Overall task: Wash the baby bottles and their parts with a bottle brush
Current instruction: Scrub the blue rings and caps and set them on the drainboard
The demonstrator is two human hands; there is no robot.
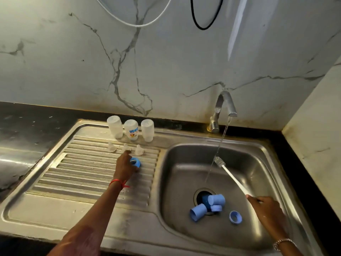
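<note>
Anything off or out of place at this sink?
Only in the basin: blue caps lie tipped on their sides, heaped over the drain, one apparently down in the opening, where they might block it. The bottles stand neatly upside down on the draining board.

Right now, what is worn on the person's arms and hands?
Both arms are bare, no sleeves or gloves. The left hand has a red thread tied at its wrist, one end loose. The right hand has a pale metal bracelet at its wrist.

3 bottles (131, 129) stand behind 3 nipples (138, 150) on the drainboard (83, 169), left of the basin (184, 172) holding caps (216, 199).
</note>
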